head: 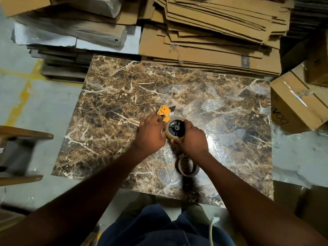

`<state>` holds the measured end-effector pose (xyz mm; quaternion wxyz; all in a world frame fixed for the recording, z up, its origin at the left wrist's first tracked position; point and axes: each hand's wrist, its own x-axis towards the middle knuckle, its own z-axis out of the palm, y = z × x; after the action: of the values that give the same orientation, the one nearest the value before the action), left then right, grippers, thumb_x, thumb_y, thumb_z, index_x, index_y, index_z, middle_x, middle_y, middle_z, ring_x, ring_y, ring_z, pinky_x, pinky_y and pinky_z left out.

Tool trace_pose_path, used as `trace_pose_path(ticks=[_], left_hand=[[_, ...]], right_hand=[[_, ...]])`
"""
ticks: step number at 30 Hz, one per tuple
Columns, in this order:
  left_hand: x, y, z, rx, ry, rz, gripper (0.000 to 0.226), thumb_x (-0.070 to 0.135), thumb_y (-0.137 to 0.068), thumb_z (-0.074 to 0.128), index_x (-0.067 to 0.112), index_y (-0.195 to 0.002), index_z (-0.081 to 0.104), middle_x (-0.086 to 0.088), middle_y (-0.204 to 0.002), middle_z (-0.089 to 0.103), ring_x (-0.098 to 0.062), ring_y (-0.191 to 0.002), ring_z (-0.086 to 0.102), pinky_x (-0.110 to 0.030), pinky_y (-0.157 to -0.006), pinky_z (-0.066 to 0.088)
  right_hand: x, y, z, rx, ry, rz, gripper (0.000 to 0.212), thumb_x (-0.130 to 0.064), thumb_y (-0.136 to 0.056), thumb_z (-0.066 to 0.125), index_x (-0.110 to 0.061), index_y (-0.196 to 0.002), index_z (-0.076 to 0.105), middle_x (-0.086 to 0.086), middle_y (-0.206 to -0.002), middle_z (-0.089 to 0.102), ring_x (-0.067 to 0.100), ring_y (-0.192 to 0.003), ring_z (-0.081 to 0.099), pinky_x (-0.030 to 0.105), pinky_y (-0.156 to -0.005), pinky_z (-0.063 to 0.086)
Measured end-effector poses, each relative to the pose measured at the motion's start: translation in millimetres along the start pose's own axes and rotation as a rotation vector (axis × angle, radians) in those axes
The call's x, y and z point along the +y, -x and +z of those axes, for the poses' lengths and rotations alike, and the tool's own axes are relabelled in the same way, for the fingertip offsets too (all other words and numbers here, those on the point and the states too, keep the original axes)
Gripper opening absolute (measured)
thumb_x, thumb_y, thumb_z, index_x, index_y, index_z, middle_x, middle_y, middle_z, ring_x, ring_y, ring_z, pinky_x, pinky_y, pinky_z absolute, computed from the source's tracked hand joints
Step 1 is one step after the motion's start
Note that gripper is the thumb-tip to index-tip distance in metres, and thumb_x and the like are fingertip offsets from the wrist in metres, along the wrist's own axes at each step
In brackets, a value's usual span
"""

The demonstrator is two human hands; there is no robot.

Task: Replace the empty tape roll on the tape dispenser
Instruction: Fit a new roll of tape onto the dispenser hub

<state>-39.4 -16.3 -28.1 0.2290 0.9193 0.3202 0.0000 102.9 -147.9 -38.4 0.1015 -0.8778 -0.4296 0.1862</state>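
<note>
An orange tape dispenser (164,110) lies on the brown marble-patterned table (124,96), its blade end pointing away from me. A brown tape roll (175,129) sits around the dispenser's black wheel. My left hand (150,133) grips the dispenser's handle side. My right hand (192,137) wraps the right side of the tape roll. A thin, nearly bare tape core (187,166) lies on the table under my right forearm, partly hidden by it.
Flattened cardboard sheets (213,32) are stacked behind the table. Taped cardboard boxes (298,103) stand at the right edge. A wooden frame (19,153) stands on the floor at the left. Wrapped bundles (71,29) lie at the back left.
</note>
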Motion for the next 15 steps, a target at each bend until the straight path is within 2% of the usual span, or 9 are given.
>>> trace_pose_path(ticks=[2, 7, 11, 15], left_hand=[[2.0, 4.5, 8.9, -0.054, -0.054, -0.012, 0.043, 0.025, -0.083, 0.078, 0.018, -0.125, 0.072, -0.006, -0.152, 0.053, -0.029, -0.147, 0.041, -0.061, -0.121, 0.030], [10.1, -2.7, 11.3, -0.011, -0.090, -0.143, 0.052, 0.029, -0.085, 0.081, 0.022, -0.134, 0.069, -0.011, -0.163, 0.041, -0.034, -0.156, 0.029, -0.061, -0.125, 0.022], [6.3, -3.3, 19.3, -0.121, -0.034, -0.194, 0.037, 0.042, -0.088, 0.080, 0.033, -0.124, 0.076, -0.002, -0.180, 0.004, -0.034, -0.164, 0.008, -0.069, -0.126, 0.011], [3.4, -4.2, 24.0, -0.125, 0.008, -0.230, 0.036, 0.047, -0.089, 0.080, 0.037, -0.123, 0.078, 0.004, -0.180, -0.002, -0.031, -0.165, 0.007, -0.068, -0.127, 0.011]], right_hand=[[1.1, 0.8, -1.1, 0.004, -0.004, 0.005, 0.081, -0.055, -0.083, 0.079, -0.008, -0.139, 0.044, 0.013, -0.119, 0.068, 0.036, -0.100, 0.068, 0.045, -0.086, 0.051], [-1.3, 1.4, -2.1, 0.003, -0.013, 0.021, 0.074, -0.048, -0.084, 0.081, -0.008, -0.135, 0.046, 0.013, -0.111, 0.070, 0.036, -0.095, 0.070, 0.043, -0.081, 0.052], [-2.6, 1.6, -2.5, -0.028, -0.025, 0.039, 0.076, -0.048, -0.087, 0.079, -0.006, -0.138, 0.043, 0.015, -0.116, 0.069, 0.037, -0.097, 0.069, 0.042, -0.080, 0.051], [-3.2, 1.0, -2.5, -0.031, -0.030, 0.037, 0.074, -0.046, -0.087, 0.079, -0.005, -0.138, 0.043, 0.015, -0.117, 0.069, 0.037, -0.097, 0.070, 0.042, -0.080, 0.053]])
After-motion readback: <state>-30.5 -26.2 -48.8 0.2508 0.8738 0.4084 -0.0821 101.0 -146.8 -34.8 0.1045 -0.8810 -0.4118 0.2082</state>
